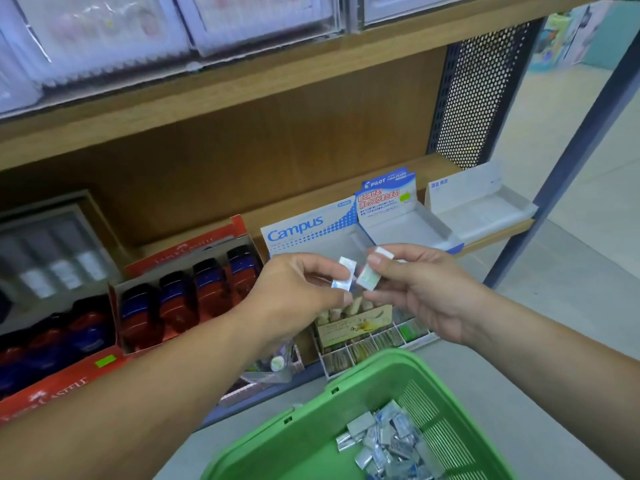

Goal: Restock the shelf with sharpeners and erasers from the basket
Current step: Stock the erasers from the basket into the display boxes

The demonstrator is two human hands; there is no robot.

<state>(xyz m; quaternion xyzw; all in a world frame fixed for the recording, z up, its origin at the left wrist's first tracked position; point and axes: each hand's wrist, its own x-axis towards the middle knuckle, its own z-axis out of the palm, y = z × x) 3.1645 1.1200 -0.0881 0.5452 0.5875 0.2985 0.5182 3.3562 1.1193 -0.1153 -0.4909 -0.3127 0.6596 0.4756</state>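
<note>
My left hand (pixel 298 292) pinches a small wrapped eraser with a blue sleeve (pixel 343 276) in front of the shelf. Close beside it, my right hand (pixel 419 289) holds two wrapped erasers: a pale green one (pixel 370 278) and a white one (pixel 383 253) above my thumb. Both hands hover before the white Campus display box (pixel 298 228). Below them the green basket (pixel 311 434) holds a heap of several wrapped erasers (pixel 388 441). The open Pilot eraser box (pixel 401 220) stands just behind my right hand.
Red Faber-Castell trays with several red-and-blue sharpeners (pixel 194 289) fill the shelf's left. A white tray (pixel 481 206) sits at the shelf's right end, by a perforated panel (pixel 481 95). A lower shelf carries small compartment boxes (pixel 367 337). A wooden shelf board (pixel 242 88) runs overhead.
</note>
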